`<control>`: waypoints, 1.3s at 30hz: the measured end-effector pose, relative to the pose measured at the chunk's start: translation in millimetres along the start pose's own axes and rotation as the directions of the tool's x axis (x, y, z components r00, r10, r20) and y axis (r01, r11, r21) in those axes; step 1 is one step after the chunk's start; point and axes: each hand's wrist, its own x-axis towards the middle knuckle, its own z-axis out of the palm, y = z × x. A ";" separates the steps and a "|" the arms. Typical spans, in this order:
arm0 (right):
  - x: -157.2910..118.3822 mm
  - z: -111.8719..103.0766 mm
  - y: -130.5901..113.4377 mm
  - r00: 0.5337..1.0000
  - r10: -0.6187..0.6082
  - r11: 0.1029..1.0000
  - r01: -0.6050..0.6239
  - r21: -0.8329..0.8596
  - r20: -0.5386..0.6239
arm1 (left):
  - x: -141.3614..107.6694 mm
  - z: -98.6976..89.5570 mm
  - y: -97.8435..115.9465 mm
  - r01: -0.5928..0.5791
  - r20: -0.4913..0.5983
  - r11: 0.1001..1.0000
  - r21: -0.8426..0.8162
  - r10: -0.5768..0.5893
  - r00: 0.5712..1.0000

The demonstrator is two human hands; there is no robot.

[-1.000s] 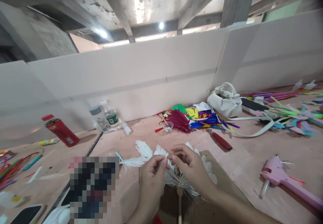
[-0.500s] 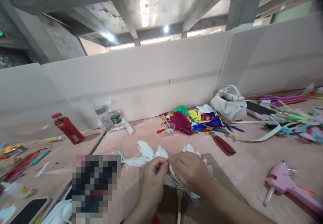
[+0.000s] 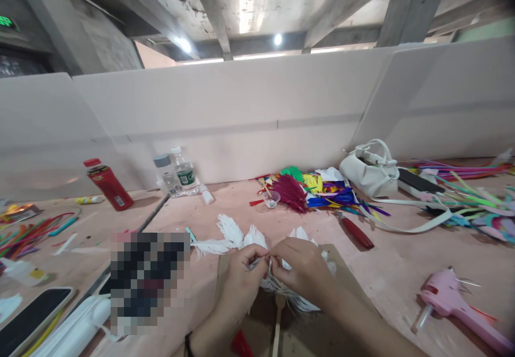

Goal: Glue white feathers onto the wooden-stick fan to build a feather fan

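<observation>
Whereas a white tip showed a second ago, in the head view the right hand point(image 3: 302, 265) now meets the left hand point(image 3: 246, 277) fingertip to fingertip, suggesting finer work; what either pinches is hidden. White feathers point(image 3: 230, 231) spread beneath and beyond, partly over cardboard point(image 3: 351, 277).

Your left hand point(image 3: 246, 276) and right hand point(image 3: 302, 268) pinched close together over white feathers point(image 3: 230, 231), left of the pink glue gun point(image 3: 447, 291).

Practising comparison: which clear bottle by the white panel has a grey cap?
The left clear bottle; the green-labelled water bottle beside it has a white cap.
</observation>
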 end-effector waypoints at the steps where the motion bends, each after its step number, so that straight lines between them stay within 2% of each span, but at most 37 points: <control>1: -0.2 0.6 -1.1 1.000 0.018 1.000 -0.017 0.012 -0.020 | -0.6 -0.1 -0.4 -0.010 0.011 1.000 -0.004 0.010 1.000; 6: -1.2 1.1 -8.6 0.989 0.116 0.992 -0.110 0.065 -0.090 | -3.8 1.9 -0.6 -0.054 0.023 0.997 -0.060 0.055 0.998; 9: 1.9 -8.0 -14.4 0.979 0.153 0.986 -0.141 0.090 -0.138 | -7.3 4.1 4.5 -0.086 -0.014 0.996 -0.040 0.085 0.996; 12: 6.8 -21.1 -16.1 0.967 0.244 0.960 -0.229 0.159 -0.080 | -10.4 5.4 14.7 -0.112 -0.036 0.993 -0.036 0.111 0.993; 15: 7.6 -27.9 -12.1 0.950 0.309 0.932 -0.292 0.215 -0.051 | -11.6 5.6 24.8 -0.114 -0.008 0.987 -0.117 0.114 0.993; 18: 3.4 -26.9 -6.8 0.964 0.255 0.956 -0.240 0.171 -0.072 | -11.3 5.8 28.1 -0.087 -0.004 0.974 -0.208 0.088 0.996; 22: -1.0 -23.4 -4.7 0.994 0.026 1.000 -0.024 0.021 -0.103 | -11.0 6.1 24.6 -0.034 -0.033 0.965 -0.262 0.027 0.999; 24: -0.7 -23.1 -5.7 0.994 -0.052 0.999 0.051 -0.014 -0.095 | -10.8 5.7 23.4 -0.002 -0.039 0.963 -0.268 -0.008 0.999; 28: 0.9 -24.7 -5.4 0.990 -0.123 0.992 0.120 -0.046 -0.073 | -9.4 4.2 23.9 0.026 -0.047 0.968 -0.250 -0.039 0.998; 31: 0.1 -25.1 -0.1 0.978 -0.209 0.975 0.208 -0.078 -0.002 | -7.9 3.7 21.2 0.015 -0.059 0.969 -0.246 -0.031 0.998; 33: -1.4 -23.9 3.7 0.976 -0.214 0.973 0.217 -0.076 0.042 | -7.3 4.3 17.0 0.007 -0.069 0.969 -0.247 -0.025 0.997; 39: -9.3 -17.2 10.8 0.994 -0.083 0.989 0.090 -0.118 0.067 | -8.3 7.4 10.5 -0.049 -0.094 0.988 -0.148 0.035 0.995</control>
